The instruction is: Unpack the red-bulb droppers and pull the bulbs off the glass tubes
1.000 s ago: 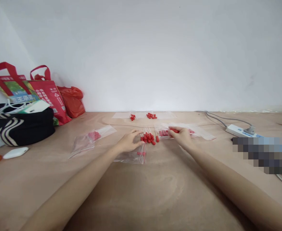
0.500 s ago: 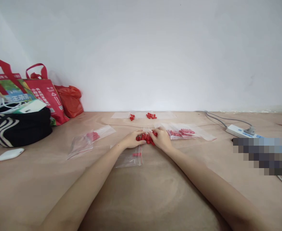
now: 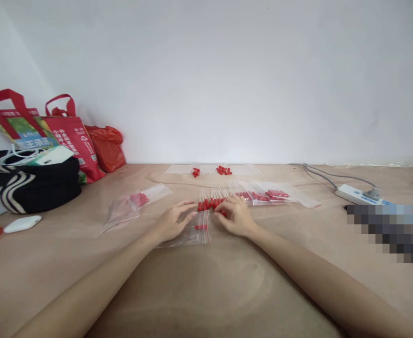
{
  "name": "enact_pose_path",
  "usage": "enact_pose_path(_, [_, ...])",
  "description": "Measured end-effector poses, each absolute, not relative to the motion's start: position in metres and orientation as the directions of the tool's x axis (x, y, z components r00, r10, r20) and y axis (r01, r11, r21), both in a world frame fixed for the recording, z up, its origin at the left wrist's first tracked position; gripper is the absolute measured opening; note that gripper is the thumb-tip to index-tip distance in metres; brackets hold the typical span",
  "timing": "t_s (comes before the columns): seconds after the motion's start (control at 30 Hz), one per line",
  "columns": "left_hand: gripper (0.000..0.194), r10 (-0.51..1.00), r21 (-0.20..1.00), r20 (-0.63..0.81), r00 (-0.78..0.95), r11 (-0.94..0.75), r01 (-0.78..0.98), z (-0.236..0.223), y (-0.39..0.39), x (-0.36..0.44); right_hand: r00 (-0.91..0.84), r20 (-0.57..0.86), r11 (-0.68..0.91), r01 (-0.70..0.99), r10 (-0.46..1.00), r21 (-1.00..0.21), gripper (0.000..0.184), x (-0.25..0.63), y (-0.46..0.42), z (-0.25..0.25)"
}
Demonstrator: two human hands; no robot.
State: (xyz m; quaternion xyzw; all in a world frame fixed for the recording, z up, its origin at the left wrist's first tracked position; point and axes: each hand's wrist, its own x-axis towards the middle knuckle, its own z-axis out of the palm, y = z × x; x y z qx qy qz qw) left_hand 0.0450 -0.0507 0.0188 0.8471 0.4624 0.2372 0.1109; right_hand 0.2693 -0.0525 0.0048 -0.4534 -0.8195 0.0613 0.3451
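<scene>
From where I operate, the pale wall fills the back and the brown tabletop spreads out below it. At the left stand a red shopping bag and, in front of it, a black pouch; at the right lies a power strip. Near the middle I have two hands: the left hand has its thumb and fingers spread, just beside the left end of the sticks, and I see nothing gripped in it; the right hand curls over their right end, but I cannot tell whether it pinches any. Below them a clear plastic bag lies flat, partly behind the left hand, with a red piece showing in it; I judge its film soft and slippery, best taken by the red-striped edge. Smallest are the red-ended sticks, lying side by side in a loose row between the hands, red ends toward me, pale shafts fanning away. I expect them to be light and quick to roll, the thin shafts stiff but liable to snap; the thicker red ends look the surer hold, several pressed together from both sides.
</scene>
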Motion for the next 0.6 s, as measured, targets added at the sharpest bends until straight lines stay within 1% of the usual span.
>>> enact_pose_path(0.07, [0.041,0.835,0.409,0.247,0.492,-0.55,0.728,0.015,-0.067,0.041,-0.474,0.45,0.648,0.634,0.757,-0.422,0.012,0.265,-0.061,0.004])
enact_pose_path(0.1, [0.042,0.83,0.409,0.223,0.511,-0.556,0.724,0.013,-0.073,0.04,-0.502,0.424,0.655,0.62,0.754,-0.431,0.015,0.261,-0.064,0.003])
enact_pose_path(0.17, [0.044,0.816,0.404,0.193,0.544,-0.572,0.714,0.009,-0.08,0.04,-0.515,0.382,0.641,0.63,0.767,-0.438,0.024,0.253,-0.067,0.002])
enact_pose_path(0.23, [0.045,0.802,0.395,0.19,0.566,-0.59,0.704,0.008,-0.082,0.041,-0.519,0.356,0.629,0.658,0.777,-0.415,0.022,0.245,-0.068,0.002])
enact_pose_path(0.33, [0.046,0.787,0.365,0.183,0.589,-0.61,0.703,0.009,-0.081,0.043,-0.534,0.363,0.644,0.676,0.763,-0.358,0.018,0.242,-0.071,0.003])
enact_pose_path(0.4, [0.046,0.78,0.331,0.155,0.607,-0.62,0.712,0.011,-0.082,0.043,-0.532,0.402,0.663,0.66,0.745,-0.353,0.017,0.25,-0.074,0.005])
enact_pose_path(0.5, [0.048,0.785,0.262,0.08,0.614,-0.611,0.747,0.013,-0.084,0.042,-0.469,0.483,0.665,0.616,0.74,-0.421,0.014,0.279,-0.075,0.006])
enact_pose_path(0.6, [0.05,0.8,0.192,0.005,0.6,-0.589,0.785,0.014,-0.084,0.041,-0.266,0.573,0.6,0.596,0.775,-0.534,0.019,0.313,-0.069,0.006])
